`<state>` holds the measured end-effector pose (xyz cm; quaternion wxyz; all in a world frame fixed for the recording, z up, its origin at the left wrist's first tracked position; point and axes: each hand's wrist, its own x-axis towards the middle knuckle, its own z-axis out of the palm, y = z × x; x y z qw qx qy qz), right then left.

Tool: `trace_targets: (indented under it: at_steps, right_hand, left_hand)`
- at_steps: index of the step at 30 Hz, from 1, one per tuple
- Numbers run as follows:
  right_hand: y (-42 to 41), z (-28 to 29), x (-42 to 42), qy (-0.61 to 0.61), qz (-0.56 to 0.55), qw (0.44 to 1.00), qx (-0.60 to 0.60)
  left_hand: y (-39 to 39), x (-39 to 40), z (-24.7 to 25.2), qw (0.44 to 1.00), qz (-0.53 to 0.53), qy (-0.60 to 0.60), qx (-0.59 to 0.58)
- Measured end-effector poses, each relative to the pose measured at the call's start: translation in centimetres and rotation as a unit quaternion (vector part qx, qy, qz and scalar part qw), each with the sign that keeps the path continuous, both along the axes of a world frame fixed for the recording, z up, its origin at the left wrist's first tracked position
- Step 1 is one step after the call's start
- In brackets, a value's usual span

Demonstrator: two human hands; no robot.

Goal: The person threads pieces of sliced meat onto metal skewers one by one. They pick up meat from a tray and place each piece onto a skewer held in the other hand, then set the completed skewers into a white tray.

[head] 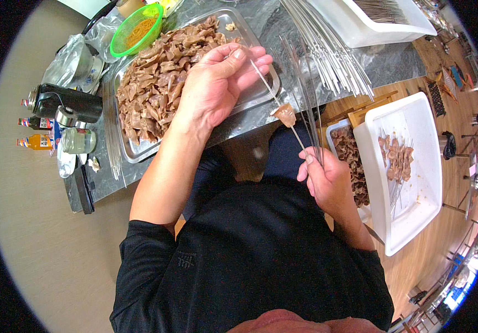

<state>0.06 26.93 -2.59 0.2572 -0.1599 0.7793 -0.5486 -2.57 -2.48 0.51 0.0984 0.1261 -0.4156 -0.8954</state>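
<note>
My right hand (322, 175) grips the lower end of a thin metal skewer (266, 81) and a bunch of bare metal skewers (305, 91). One brown meat slice (285, 115) is threaded partway along the single skewer. Over the near right part of a metal tray (274, 85), my left hand (226, 70) is palm up beside that skewer's tip. Its fingers are loosely spread, and nothing shows between them. Beneath and left of this hand, a large heap of brown meat slices (155, 79) fills most of the tray.
Loose skewers (330, 54) overhang the table edge near a white bin (372, 33). At right, a white tub (414, 200) holds loaded skewers (397, 158), beside a container of meat (347, 162). A green basket (137, 31), black flask (70, 102) and glass jar (78, 140) stand left.
</note>
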Motion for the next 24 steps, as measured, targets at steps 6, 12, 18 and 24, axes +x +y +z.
trace_targets:
  at_steps: [6,12,18,24]
  right_hand:
    - [-0.03,-0.01,0.07,-0.008,-0.007,1.0,0.001]
    - [-0.02,-0.13,0.07,-0.003,-0.003,1.0,-0.005]
    - [-0.24,-0.24,0.04,0.013,-0.003,1.0,-0.026]
    - [-0.2,0.06,-0.08,-0.024,-0.008,1.0,-0.01]
  left_hand:
    - [0.09,-0.04,0.03,1.0,0.011,-0.004,0.013]
    - [0.21,-0.12,0.04,0.999,0.025,-0.014,0.028]
    - [0.08,-0.27,-0.21,0.998,0.038,-0.021,0.043]
    - [0.21,-0.14,-0.47,0.999,0.016,-0.014,0.035]
